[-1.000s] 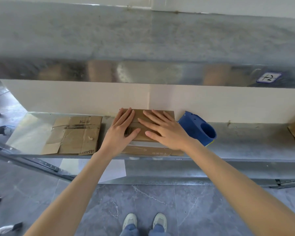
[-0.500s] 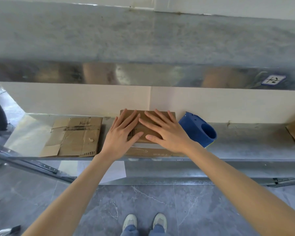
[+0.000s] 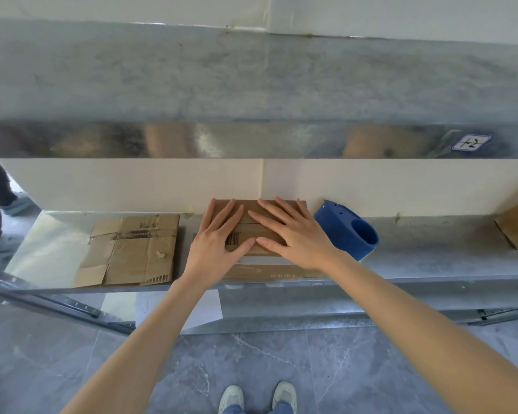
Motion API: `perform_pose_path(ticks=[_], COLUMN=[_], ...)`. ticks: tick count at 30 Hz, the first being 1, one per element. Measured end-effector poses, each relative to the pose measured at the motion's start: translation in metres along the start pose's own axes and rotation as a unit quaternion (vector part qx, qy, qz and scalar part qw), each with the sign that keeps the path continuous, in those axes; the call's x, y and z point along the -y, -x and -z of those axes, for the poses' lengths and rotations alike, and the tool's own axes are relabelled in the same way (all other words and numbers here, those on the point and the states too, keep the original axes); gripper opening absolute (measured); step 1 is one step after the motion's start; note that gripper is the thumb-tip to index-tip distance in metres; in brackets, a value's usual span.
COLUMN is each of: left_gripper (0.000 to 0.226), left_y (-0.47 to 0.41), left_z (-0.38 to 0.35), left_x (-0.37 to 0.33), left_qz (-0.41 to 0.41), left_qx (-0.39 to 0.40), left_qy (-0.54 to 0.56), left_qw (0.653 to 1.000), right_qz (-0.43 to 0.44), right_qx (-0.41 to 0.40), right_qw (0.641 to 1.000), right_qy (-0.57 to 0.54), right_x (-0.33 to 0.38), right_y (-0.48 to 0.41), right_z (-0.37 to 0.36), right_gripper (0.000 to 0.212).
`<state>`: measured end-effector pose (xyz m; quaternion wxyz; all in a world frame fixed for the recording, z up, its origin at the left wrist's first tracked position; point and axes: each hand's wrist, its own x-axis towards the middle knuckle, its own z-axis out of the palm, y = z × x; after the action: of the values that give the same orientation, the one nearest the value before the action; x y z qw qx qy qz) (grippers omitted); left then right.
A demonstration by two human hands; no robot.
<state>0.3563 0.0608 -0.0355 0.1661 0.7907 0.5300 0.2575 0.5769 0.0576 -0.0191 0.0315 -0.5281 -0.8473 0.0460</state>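
Grip spread flat: left hand (image 3: 213,248), right hand (image 3: 296,239) press small brown cardboard box (image 3: 244,230).
Thumbs have met; box stays on grey shelf (image 3: 431,258).

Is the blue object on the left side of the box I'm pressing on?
No, the blue object sits right of the cardboard box, beside the right hand.

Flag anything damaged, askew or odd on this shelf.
The cardboard left of the box is worn, with torn flaps, scuffs and a ragged front edge. The blue piece right of the box lies tilted. Nothing is spilled.
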Motion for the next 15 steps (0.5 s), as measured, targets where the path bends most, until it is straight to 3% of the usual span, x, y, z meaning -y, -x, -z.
perform_pose_path(ticks=[3,7,12,15], left_gripper=[0.081,0.095,0.091,0.097], left_y=[-0.0004,0.0002,-0.0013,0.0007], left_z=[-0.0008,-0.0027,-0.0012,-0.0011], left_x=[0.0002,-0.0021,-0.004,-0.0055], left_qz=[-0.003,0.025,0.045,0.036], left_qx=[-0.001,-0.025,-0.02,-0.036], left_qy=[0.014,0.064,0.064,0.089], left_qw=[1.0,0.997,0.997,0.995], right_qz=[0.001,-0.049,-0.05,-0.06], right_qx=[-0.03,-0.103,-0.055,-0.086], right_qw=[0.999,0.985,0.994,0.988], right_qy=[-0.019,-0.129,-0.077,-0.113], right_x=[0.0004,0.0019,0.0015,0.0033], right_y=[0.0011,0.006,0.0024,0.0042], right_z=[-0.0012,-0.0039,-0.0017,-0.002], right_gripper=[0.064,0.057,0.057,0.058])
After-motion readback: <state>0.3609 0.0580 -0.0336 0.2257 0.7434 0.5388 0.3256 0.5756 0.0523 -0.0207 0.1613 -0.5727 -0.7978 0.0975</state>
